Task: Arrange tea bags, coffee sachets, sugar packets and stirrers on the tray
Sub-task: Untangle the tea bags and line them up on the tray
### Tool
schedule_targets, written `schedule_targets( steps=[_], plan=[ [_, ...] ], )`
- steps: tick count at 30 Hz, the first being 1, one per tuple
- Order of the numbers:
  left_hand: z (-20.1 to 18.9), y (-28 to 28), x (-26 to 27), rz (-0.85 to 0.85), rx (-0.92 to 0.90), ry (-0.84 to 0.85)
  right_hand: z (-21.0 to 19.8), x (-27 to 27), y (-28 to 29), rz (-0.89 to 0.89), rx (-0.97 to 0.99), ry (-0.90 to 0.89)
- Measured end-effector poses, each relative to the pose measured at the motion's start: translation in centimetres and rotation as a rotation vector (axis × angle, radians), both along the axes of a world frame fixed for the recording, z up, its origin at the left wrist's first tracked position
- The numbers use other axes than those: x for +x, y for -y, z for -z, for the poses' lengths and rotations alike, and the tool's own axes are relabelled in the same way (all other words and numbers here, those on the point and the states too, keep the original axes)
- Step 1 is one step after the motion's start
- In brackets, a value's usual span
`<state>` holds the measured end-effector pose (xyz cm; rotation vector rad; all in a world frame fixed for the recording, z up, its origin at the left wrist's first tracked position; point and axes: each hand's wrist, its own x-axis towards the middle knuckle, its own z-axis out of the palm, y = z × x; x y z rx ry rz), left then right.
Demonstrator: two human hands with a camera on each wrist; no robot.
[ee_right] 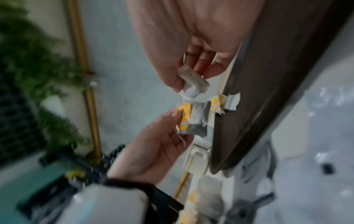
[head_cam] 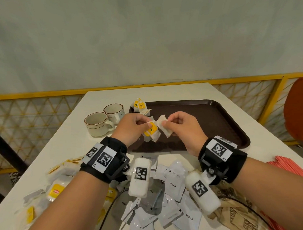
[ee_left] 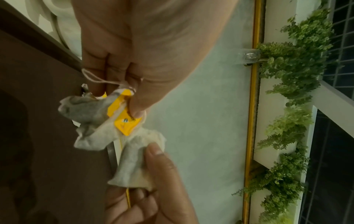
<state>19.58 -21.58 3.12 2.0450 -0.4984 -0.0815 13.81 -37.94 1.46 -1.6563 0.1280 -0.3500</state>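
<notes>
Two tea bags are held in the air above the near left part of a dark brown tray (head_cam: 216, 116), one in each hand. The left hand (head_cam: 130, 127) pinches a small bunch of tea bags with a yellow tag (head_cam: 151, 131) between thumb and fingertips; its string loops around the fingers in the left wrist view. The right hand (head_cam: 180, 126) pinches a single white tea bag (head_cam: 164, 127) by its upper end, so the bag hangs down just beside the bunch; the two seem to be in the middle of being separated. At the tray's far left corner lies a little cluster of tea bags already placed (head_cam: 140, 106), partly over the rim. The rest of the tray holds nothing that can be seen. On the white table (head_cam: 163, 93) near the person, a pile of grey and white coffee sachets (head_cam: 169, 196) lies between the forearms, more yellow-labelled tea bags (head_cam: 55, 190) lie scattered to the left, brown printed packets (head_cam: 236, 213), probably the sugar, sit to the right, and a stack of red stirrers (head_cam: 290, 166) lies at the right edge. Two empty cups (head_cam: 104, 121) stand left of the tray. The job looks barely begun: only a few tea bags are on the tray, and sachets, sugar and stirrers all wait.
</notes>
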Motion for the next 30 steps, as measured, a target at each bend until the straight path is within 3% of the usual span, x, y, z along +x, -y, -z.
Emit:
schedule_targets(
  steps=[2,5,9,14,19,23,27,30],
  plan=[
    [0.1,0.1,0.0,0.005,-0.064,-0.032,0.0,-0.2,-0.3,-0.082,-0.228,0.068],
    [0.2,0.2,0.1,0.023,-0.166,-0.148,0.1,-0.1,-1.0,-0.189,-0.375,0.081],
    [0.2,0.0,0.0,0.02,-0.258,-0.231,-0.1,0.4,-0.6,-0.164,-0.36,0.102],
    [0.3,-0.5,0.0,0.14,-0.31,-0.318,-0.3,1.0,0.1,-0.228,-0.315,-0.025],
    [0.0,-1.0,1.1,0.151,-0.214,-0.314,-0.1,2.4,1.1,-0.268,-0.516,-0.062],
    [-1.2,-1.5,3.9,0.044,-0.161,-0.311,-0.7,4.7,2.5,-0.243,-0.578,-0.119],
    [-1.4,-0.5,8.0,-0.046,0.086,-0.338,-1.6,8.2,3.6,-0.264,-0.628,-0.209],
    [-0.9,1.3,10.5,-0.093,0.29,-0.265,-1.4,10.9,3.8,-0.325,-0.662,-0.39]
  ],
)
